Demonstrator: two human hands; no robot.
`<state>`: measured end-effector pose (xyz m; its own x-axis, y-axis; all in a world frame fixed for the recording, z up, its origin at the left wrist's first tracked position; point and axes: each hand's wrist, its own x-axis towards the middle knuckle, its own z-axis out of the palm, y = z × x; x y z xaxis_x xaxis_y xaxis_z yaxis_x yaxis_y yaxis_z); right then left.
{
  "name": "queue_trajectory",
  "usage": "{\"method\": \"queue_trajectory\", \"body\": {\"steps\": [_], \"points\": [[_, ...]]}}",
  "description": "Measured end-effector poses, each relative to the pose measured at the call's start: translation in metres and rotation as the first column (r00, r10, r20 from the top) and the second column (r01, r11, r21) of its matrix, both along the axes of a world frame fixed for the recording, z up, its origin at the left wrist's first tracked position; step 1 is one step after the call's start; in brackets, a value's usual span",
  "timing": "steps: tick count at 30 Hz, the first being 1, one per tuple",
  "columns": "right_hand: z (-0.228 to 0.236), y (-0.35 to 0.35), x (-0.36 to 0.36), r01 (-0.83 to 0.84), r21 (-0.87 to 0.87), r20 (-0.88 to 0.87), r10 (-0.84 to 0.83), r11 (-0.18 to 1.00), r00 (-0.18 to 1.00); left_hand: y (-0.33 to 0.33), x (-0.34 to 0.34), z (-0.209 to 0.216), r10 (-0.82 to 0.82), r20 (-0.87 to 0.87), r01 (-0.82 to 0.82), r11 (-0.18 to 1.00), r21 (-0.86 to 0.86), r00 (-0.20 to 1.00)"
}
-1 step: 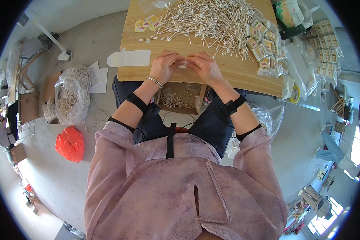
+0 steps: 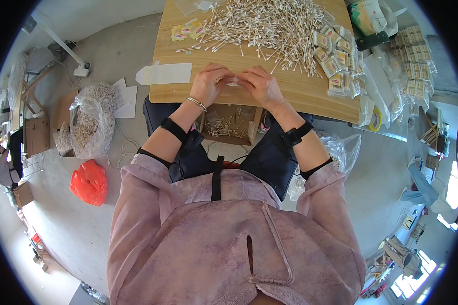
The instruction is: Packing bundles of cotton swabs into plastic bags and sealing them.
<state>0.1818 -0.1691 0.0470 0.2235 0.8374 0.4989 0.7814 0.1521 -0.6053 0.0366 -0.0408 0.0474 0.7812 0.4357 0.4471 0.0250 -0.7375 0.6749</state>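
Observation:
Over the near edge of the wooden table, my left hand and my right hand meet fingertip to fingertip. Both are closed in a pinch on a small, pale, see-through piece that looks like a plastic bag; the fingers hide most of it. Left of my left hand lies a flat white card strip with a pointed end. Beyond my hands spreads a big heap of loose cotton swabs. Filled packs of swabs are piled to the right.
Small yellow-and-white cards lie at the table's far left. Below the edge, an open box holds loose swabs. A tape roll is at the right corner. On the floor at left stand a large bag of swabs and a red bag.

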Motion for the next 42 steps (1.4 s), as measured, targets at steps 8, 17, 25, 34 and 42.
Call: {"method": "queue_trajectory", "body": {"steps": [8,17,25,34,42], "points": [[0.003,0.001,0.003,0.067,0.022,0.339,-0.071,0.998,0.938,-0.006,0.000,-0.002,0.064,0.022,-0.068,0.959,0.275,0.998],[0.004,0.001,-0.004,0.050,0.138,0.553,-0.119,0.989,0.824,-0.010,-0.005,-0.005,0.110,0.035,-0.112,0.848,0.519,0.993],[0.000,-0.005,-0.008,0.062,0.114,0.530,-0.114,0.991,0.840,-0.015,-0.009,0.002,0.111,0.103,-0.149,0.827,0.541,0.989],[-0.002,0.003,-0.002,0.064,0.112,0.529,-0.114,0.992,0.841,-0.007,-0.007,0.000,0.114,0.009,-0.101,0.838,0.537,0.993],[-0.002,0.001,0.001,0.004,0.129,0.520,-0.071,0.992,0.851,-0.003,-0.006,0.003,0.039,0.030,-0.049,0.783,0.620,0.999]]}}
